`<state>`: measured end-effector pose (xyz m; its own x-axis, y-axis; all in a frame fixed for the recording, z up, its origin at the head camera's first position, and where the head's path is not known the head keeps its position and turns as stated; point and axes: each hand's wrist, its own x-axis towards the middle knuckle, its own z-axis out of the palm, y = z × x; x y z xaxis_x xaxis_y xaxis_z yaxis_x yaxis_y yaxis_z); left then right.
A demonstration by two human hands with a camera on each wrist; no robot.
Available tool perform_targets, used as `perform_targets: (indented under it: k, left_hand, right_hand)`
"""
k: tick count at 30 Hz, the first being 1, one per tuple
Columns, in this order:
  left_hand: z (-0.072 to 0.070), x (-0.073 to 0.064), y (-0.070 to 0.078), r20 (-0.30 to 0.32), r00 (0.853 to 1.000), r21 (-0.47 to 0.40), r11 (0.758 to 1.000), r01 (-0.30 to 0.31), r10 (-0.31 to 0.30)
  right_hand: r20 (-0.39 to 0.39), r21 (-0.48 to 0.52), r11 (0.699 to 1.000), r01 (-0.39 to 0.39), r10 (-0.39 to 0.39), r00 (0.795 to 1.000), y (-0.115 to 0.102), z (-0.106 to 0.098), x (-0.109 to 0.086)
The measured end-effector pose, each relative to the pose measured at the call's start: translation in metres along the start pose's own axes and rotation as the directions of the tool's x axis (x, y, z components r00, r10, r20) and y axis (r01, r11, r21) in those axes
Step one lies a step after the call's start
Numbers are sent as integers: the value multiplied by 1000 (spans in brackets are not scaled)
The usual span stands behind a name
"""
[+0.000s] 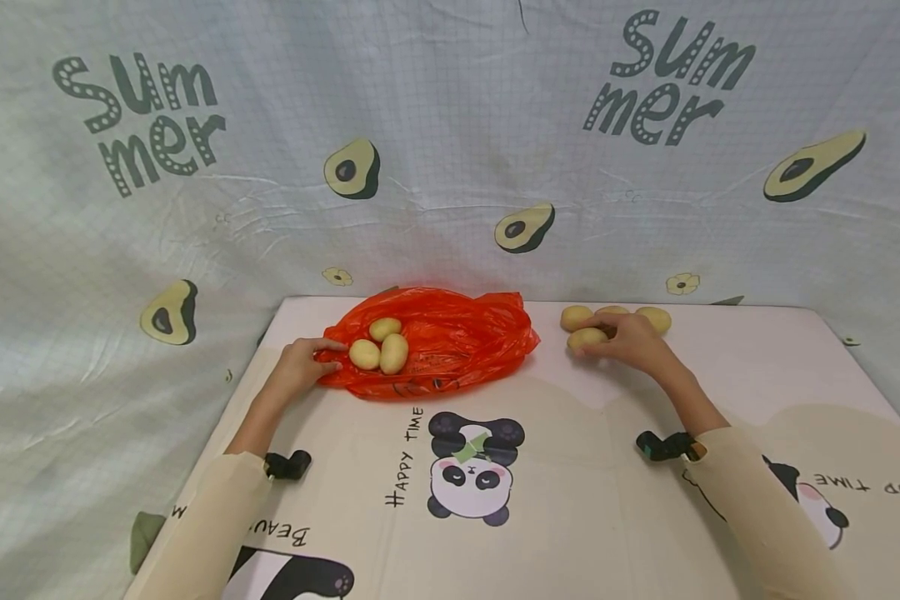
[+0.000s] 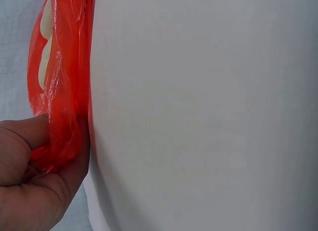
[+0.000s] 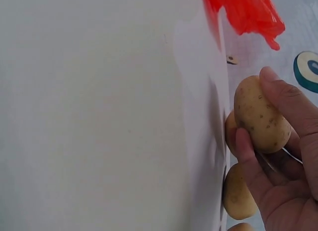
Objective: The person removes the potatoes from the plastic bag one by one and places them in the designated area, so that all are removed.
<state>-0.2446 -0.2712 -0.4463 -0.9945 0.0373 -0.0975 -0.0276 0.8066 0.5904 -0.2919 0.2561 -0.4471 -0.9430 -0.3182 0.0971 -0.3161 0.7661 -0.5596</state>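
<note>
A red plastic bag [image 1: 465,346] lies spread on the table, with three potatoes [image 1: 393,354] on its left part. My left hand [image 1: 300,367] pinches the bag's left edge; in the left wrist view the thumb and fingers [image 2: 32,134] close round the folded red plastic [image 2: 64,102]. On the right, my right hand [image 1: 630,342] grips a potato [image 3: 261,114] between thumb and fingers. Other potatoes [image 1: 654,320] lie just behind and beside that hand, partly covered by it in the head view.
The table [image 1: 570,483] has a pale cover printed with pandas and lettering. Behind it hangs a light cloth [image 1: 435,108] with avocado prints, close to the table's far edge. A black wrist camera [image 1: 288,465] sits on the left wrist and another [image 1: 663,446] on the right.
</note>
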Motion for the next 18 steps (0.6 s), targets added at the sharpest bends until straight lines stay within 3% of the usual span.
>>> perform_targets:
  k: [8, 18]
  left_hand:
    - [-1, 1, 1, 3, 1000, 8, 1000, -1, 1]
    - [-1, 0, 1, 17, 1000, 9, 1000, 20, -20]
  right_hand:
    - [26, 2, 999, -46, 46, 999, 1, -2, -4]
    - [-12, -11, 1000, 7, -7, 1000, 6, -3, -5]
